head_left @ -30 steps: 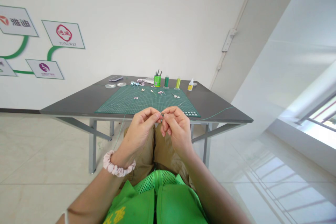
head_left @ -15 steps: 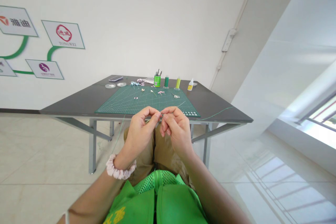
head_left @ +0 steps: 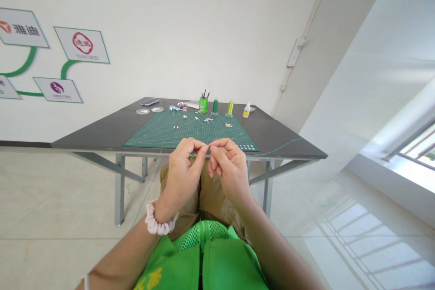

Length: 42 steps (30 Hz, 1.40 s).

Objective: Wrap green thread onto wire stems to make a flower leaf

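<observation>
Now the left hand (head_left: 185, 167) has rolled inward, both hands pinching the green thread (head_left: 147, 190) beside the right hand (head_left: 227, 163).

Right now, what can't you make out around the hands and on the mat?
- Head view: what the left hand and right hand pinch is hidden by the fingertips.
- Small pieces on the cutting mat: too small to identify.
- Thin green thread: its far end fades from sight.

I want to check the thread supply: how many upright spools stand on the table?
2: a dark green spool right of the green cup, and a yellow-green spool further right. Others may be hidden.
</observation>
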### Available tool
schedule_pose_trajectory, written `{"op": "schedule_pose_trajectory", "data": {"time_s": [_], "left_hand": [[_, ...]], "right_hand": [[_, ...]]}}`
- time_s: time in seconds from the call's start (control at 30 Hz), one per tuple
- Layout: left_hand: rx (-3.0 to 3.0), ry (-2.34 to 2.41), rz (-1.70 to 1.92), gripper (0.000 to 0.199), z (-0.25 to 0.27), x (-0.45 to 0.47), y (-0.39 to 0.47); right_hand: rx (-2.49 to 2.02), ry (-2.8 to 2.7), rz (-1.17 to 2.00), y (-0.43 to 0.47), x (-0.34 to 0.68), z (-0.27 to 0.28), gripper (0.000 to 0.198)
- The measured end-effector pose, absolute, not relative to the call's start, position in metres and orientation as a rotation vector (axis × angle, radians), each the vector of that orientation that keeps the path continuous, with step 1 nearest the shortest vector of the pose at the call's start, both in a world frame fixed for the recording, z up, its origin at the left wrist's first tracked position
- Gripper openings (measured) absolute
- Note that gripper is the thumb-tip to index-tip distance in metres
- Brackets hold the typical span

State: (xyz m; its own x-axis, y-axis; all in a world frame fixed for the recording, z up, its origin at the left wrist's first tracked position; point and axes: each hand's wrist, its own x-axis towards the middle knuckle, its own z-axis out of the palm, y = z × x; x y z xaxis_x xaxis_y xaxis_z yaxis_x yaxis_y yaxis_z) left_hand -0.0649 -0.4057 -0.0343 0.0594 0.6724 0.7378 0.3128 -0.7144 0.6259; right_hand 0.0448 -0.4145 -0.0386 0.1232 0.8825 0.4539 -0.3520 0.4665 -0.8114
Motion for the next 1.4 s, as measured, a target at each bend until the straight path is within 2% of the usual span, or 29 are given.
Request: {"op": "schedule_pose_trajectory", "data": {"time_s": [0.27,0.57,0.8,1.0,1.2,1.4], "left_hand": [[1.955,0.961,1.693,0.018,-0.035,-0.064,-0.405],[1.334,0.637,1.374,0.016,-0.026,-0.063,-0.402],[1.164,0.543,1.175,0.018,-0.026,-0.066,-0.399],[1.212,0.553,1.188,0.015,-0.025,-0.066,-0.4],[1.262,0.603,1.28,0.014,-0.027,-0.063,-0.403],[1.316,0.623,1.371,0.013,-0.028,-0.063,-0.403]], "right_hand": [[-0.628,-1.114,0.937,-0.414,0.046,-0.038,0.011],[-0.608,-1.15,0.915,-0.415,0.048,-0.039,0.009],[-0.605,-1.202,0.886,-0.414,0.048,-0.042,0.009],[-0.619,-1.191,0.891,-0.416,0.048,-0.041,0.011],[-0.601,-1.161,0.941,-0.418,0.048,-0.043,0.001],[-0.636,-1.163,0.937,-0.418,0.048,-0.041,0.004]]}}
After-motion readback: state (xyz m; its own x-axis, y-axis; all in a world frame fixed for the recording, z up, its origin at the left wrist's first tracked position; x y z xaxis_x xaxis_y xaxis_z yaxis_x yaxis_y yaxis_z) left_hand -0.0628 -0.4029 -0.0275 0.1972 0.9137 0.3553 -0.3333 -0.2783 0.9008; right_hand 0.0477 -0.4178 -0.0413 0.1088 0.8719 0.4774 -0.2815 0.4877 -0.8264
